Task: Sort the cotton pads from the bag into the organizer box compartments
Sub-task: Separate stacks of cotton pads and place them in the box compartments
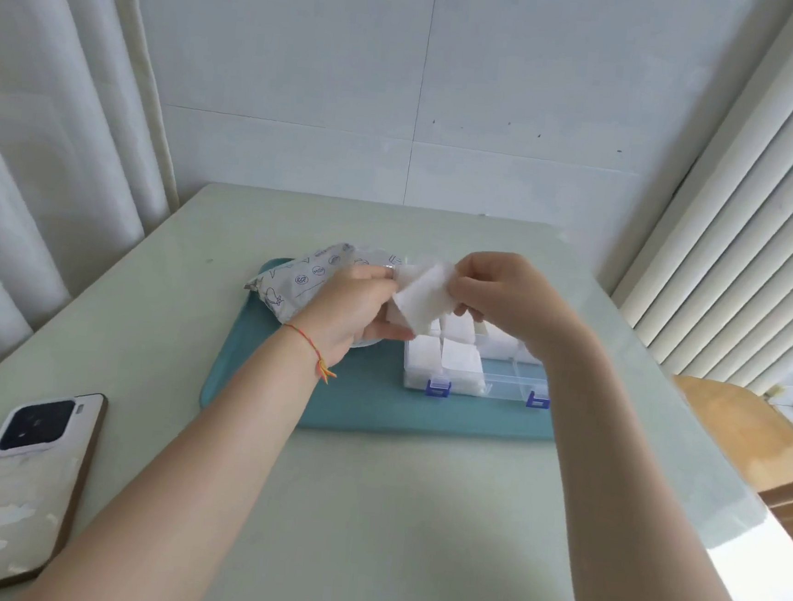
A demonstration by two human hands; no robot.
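Left hand [360, 304] and right hand [496, 294] raised together above the tray, both pinching the same small stack of white cotton pads [421, 297] — left fingers curled at its left edge, right fingertips at its upper right corner. Stack tilted, held in the air over the far left part of the organizer box [511, 389]. Red-and-yellow string bracelet [315, 353] on left wrist.

Clear organizer box with blue latches on teal tray [376, 404], right half. Left compartments filled with white pads [461, 358]; near right compartment shows no pads. Printed pad bag [300, 282] lying on tray's far left corner, partly behind left hand.

Tray on pale green table [390, 515] — phone [19, 483] face down at near left edge.
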